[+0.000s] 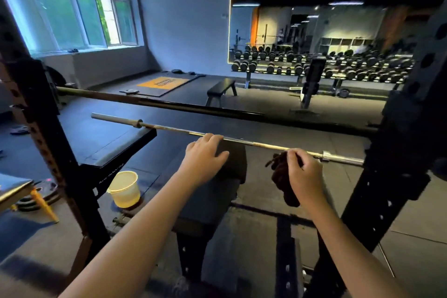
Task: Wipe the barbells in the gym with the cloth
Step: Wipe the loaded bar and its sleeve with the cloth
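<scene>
1. A slim, round steel barbell is lying across the black perforated rack, its shaft shining silver between thicker, smooth sleeves at each end.
2. The left hand is reaching to the middle of the shaft, its fingers curling over the top of the bar while the thumb is spreading out below it.
3. The right hand is pinching a dark, reddish-brown cloth, bunched and stringy at its edge, with the rest hanging limp below the palm.
4. The cloth's top is sitting right at the bar, near the right sleeve collar and well apart from the left fingers; I cannot tell whether it is touching.
5. A pale yellow plastic bucket is standing on the dark rubber floor, left of the arms.
</scene>
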The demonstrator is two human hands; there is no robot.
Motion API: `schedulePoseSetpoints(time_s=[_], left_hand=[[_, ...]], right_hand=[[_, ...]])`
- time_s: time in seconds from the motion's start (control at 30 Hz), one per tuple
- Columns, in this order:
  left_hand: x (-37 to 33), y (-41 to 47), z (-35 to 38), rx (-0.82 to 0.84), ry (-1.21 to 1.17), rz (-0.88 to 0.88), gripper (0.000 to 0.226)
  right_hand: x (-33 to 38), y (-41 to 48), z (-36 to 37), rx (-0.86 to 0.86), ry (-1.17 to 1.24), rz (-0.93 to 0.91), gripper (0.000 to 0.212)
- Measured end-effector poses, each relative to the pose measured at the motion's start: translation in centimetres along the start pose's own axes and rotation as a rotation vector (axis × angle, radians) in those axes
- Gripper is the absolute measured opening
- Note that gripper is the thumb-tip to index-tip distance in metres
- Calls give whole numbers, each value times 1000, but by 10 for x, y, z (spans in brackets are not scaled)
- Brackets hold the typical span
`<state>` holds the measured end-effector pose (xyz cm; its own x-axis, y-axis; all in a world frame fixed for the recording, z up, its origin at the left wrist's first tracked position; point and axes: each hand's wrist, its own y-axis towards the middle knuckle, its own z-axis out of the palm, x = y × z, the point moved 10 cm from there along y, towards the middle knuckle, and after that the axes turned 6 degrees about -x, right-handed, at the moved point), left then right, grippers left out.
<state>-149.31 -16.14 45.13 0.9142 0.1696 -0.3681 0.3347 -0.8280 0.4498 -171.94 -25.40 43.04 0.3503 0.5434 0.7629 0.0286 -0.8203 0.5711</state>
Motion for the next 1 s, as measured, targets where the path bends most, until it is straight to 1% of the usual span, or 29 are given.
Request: schedulePoseSetpoints(time_s=[0.13,0.23,0.43,0.47,0.5,0.57,0.6,0.67,0.73,0.83,1.0], left_hand=[[6,40,15,4,59,100,55],[16,70,30,-12,71,175,61],[32,151,61,-58,192,283,77],[38,164,67,-50,211,270,78],[47,175,74,-24,223,239,77],[61,185,83,5,233,206,69],[63,187,86,2,242,216,64],[65,188,88,-23,238,229,53],[65,191,89,-19,221,212,48],[65,187,88,5,201,186,53],[63,184,85,131,204,182,63]], right_hand=[[-8,16,28,-24,-41,-17,26],[-9,39,47,-89,-51,-46,26],[10,115,61,-392,-107,-235,27],[6,128,72,-387,-142,-232,25],[-1,141,87,-337,-188,-202,23],[-18,158,117,-208,-369,-134,27],[-23,160,125,-175,-472,-138,31],[-26,160,132,-139,-592,-148,36],[-24,162,134,-122,-634,-134,36],[-19,160,136,-116,-699,-91,35],[-19,159,141,-47,-773,-28,37]])
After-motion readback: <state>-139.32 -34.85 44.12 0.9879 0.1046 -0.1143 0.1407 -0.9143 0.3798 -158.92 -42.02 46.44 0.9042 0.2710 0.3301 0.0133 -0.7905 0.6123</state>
